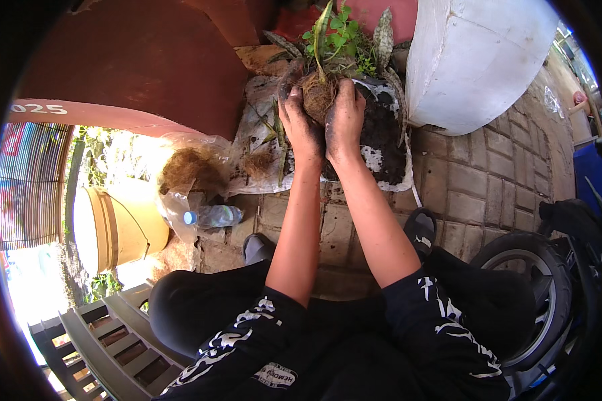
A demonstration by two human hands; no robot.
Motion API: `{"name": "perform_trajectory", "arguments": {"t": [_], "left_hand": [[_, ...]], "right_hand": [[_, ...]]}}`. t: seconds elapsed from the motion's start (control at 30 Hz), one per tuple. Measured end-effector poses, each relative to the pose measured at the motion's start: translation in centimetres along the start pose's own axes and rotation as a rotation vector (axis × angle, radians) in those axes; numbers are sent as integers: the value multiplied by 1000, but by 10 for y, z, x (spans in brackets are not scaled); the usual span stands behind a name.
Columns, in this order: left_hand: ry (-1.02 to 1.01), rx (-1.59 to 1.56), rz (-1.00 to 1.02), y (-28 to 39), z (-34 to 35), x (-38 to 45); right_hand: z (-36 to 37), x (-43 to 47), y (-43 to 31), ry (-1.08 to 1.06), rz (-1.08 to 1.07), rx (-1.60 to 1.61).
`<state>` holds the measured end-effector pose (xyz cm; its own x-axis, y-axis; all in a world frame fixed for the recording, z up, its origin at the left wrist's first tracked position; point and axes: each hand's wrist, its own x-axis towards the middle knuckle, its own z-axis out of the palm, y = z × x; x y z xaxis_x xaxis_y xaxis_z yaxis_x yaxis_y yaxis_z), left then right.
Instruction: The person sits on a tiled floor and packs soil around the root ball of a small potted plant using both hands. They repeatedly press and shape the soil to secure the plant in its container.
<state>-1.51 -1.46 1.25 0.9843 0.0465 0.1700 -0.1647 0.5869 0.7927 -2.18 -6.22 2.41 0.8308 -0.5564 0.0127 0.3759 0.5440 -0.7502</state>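
Note:
Between my two soil-stained palms sits a round ball of brown coconut fibre [317,97], with a snake plant leaf [321,37] rising from its top. My left hand [295,113] cups the ball from the left, and my right hand [346,113] presses it from the right. Beneath them lies a white plastic sheet [261,90]. Dark potting soil [384,145] is spread over its right part. To the left of my hands are a loose tuft of fibre [259,164] and a cut snake plant leaf [281,150].
Leafy green plants [343,35] and more snake plant leaves [383,40] stand behind the sheet. A plastic bag of fibre [188,168], a water bottle [219,216] and a yellow bucket [135,223] are at left. A white block [476,60] and a motorbike wheel [537,295] flank the right.

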Motion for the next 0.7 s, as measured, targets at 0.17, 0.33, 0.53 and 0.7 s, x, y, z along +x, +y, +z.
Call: {"name": "perform_trajectory", "arguments": {"t": [0.17, 0.33, 0.53, 0.7], "left_hand": [[-29, 91, -22, -8, -2, 0], [29, -229, -272, -7, -5, 11], [-14, -300, -458, 13, 10, 6], [17, 6, -264, 14, 14, 0]], "right_hand": [[-11, 4, 6, 7, -63, -41], [-26, 12, -7, -5, -261, -158], [-25, 14, -11, 30, -341, -296], [-20, 7, 2, -43, -529, -520]]}}
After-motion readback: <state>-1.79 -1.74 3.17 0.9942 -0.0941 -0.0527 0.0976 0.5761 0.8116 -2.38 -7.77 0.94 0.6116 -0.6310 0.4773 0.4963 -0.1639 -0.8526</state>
